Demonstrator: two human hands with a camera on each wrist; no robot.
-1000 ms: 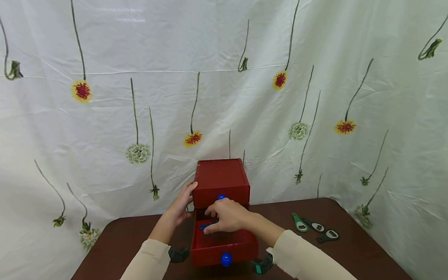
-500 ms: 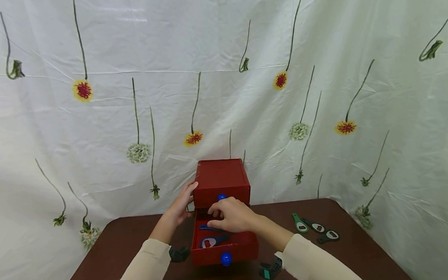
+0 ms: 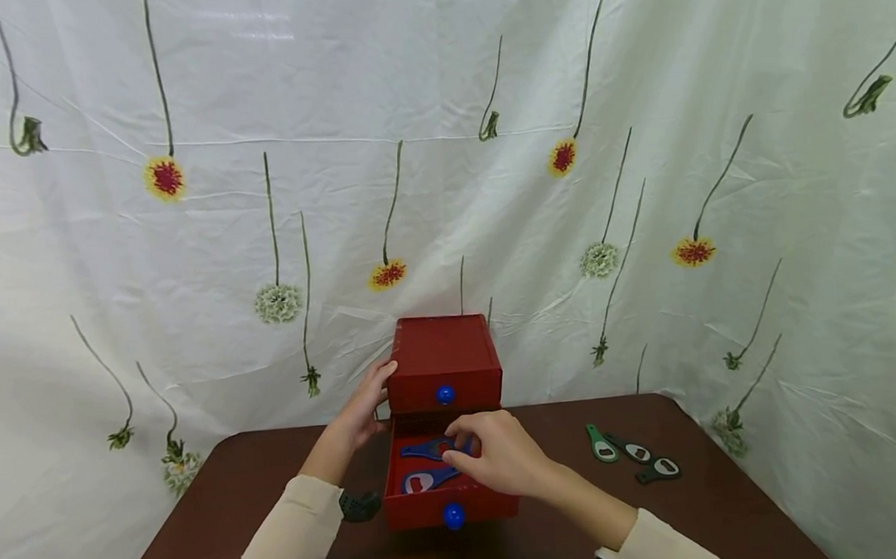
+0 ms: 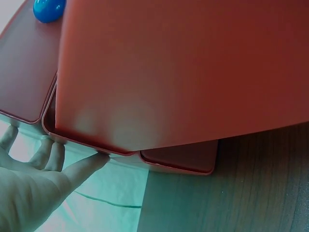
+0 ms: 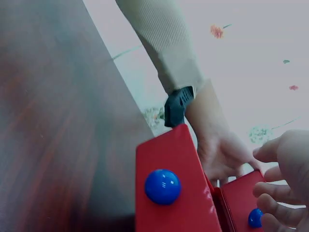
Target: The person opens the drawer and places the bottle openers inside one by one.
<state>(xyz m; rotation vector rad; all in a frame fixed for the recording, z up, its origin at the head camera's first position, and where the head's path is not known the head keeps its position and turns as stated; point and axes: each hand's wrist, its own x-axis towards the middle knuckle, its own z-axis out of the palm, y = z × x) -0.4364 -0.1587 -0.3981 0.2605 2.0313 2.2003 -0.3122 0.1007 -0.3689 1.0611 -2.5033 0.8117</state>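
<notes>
Since half a second ago the right hand (image 3: 501,454) has shifted right and a little lower in the head view, uncovering more of the rear blue opener (image 3: 420,451). Its fingers are loosely curled with nothing visible in them, above the right part of the pulled-out drawer (image 3: 421,512); whether the fingertips touch the rear opener, I cannot tell. The left hand (image 3: 362,408), fingers spread, grips nothing and touches the left side of the red box (image 3: 443,344), just left of the frame's lower centre. The front blue opener (image 3: 421,482) lies in the drawer near its front wall. Blue knobs (image 3: 454,516) sit on both drawer fronts. At lower right, a green opener (image 3: 601,444) and two dark openers (image 3: 658,470) lie close together on the brown table (image 3: 276,479). Flower-printed cloth (image 3: 440,105) fills the upper frame.
</notes>
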